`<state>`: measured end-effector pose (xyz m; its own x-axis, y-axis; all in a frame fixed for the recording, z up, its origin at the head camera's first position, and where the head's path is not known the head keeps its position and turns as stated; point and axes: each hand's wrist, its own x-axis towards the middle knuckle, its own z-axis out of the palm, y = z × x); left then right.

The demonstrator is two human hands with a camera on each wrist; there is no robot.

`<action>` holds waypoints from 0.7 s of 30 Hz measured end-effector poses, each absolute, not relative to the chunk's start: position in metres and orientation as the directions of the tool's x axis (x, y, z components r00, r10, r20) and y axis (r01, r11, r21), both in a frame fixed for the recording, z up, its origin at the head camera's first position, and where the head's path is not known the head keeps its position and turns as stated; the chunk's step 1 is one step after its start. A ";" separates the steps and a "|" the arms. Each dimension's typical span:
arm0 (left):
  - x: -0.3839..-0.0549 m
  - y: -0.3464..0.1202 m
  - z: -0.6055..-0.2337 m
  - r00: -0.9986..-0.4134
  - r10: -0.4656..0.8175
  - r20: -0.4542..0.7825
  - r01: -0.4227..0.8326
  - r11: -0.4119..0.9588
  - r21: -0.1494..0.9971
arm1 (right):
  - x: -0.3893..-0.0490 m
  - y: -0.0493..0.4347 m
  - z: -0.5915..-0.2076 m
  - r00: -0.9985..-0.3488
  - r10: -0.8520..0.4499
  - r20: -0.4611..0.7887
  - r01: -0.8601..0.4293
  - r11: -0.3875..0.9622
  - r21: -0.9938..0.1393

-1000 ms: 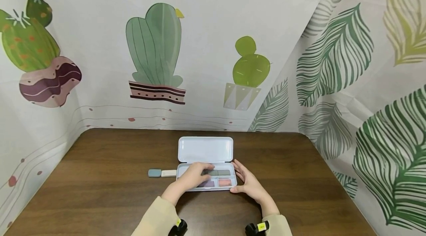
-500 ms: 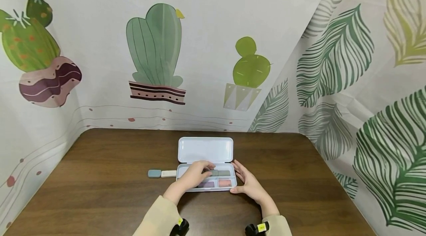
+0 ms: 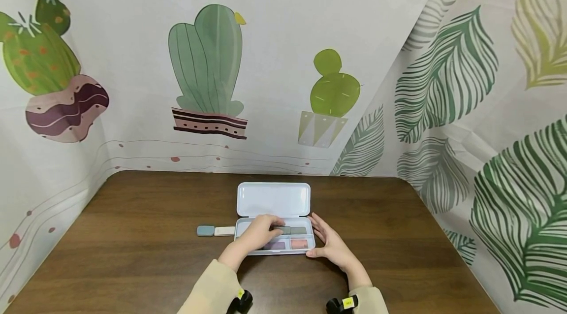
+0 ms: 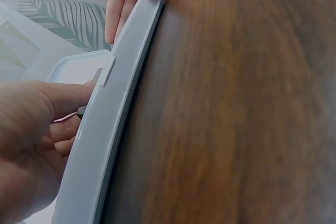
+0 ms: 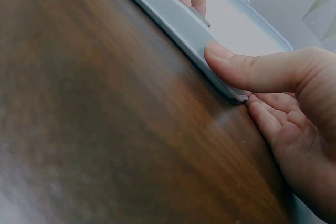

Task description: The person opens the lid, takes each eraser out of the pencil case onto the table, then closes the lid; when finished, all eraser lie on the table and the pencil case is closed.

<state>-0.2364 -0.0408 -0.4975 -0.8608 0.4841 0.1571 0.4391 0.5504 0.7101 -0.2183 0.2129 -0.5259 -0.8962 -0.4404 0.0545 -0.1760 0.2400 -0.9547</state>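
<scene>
Left hand (image 3: 256, 233) pinches grey strip (image 3: 287, 230) inside open pale case (image 3: 273, 201); right hand (image 3: 331, 246) grips case's right end.

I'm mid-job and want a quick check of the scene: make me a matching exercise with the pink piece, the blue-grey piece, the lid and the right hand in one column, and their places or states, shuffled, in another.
Column 1
1. pink piece
2. blue-grey piece
3. lid
4. right hand

Column 2
A. open, at the far side of the box
B. gripping the box at its near right corner
C. on the table, left of the white piece
D. inside the box, in its near right compartment

Right pairs: 1-D, 2-C, 3-A, 4-B
</scene>
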 end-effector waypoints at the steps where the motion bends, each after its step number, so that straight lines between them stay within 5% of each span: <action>1: -0.236 -0.041 -0.497 -0.864 0.479 0.152 0.433 0.556 0.709 | -0.218 0.213 -0.526 -0.897 -0.440 0.055 -0.176 0.240 -0.955; 21: -0.234 -0.041 -0.495 -0.891 0.428 0.149 0.396 0.574 0.717 | -0.219 0.213 -0.527 -0.896 -0.441 0.061 -0.183 0.239 -0.953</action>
<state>-0.2341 -0.0406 -0.4949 -0.8912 0.4283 0.1492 0.3959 0.5740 0.7168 -0.2190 0.2125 -0.5270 -0.8955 -0.4408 0.0612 -0.1831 0.2394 -0.9535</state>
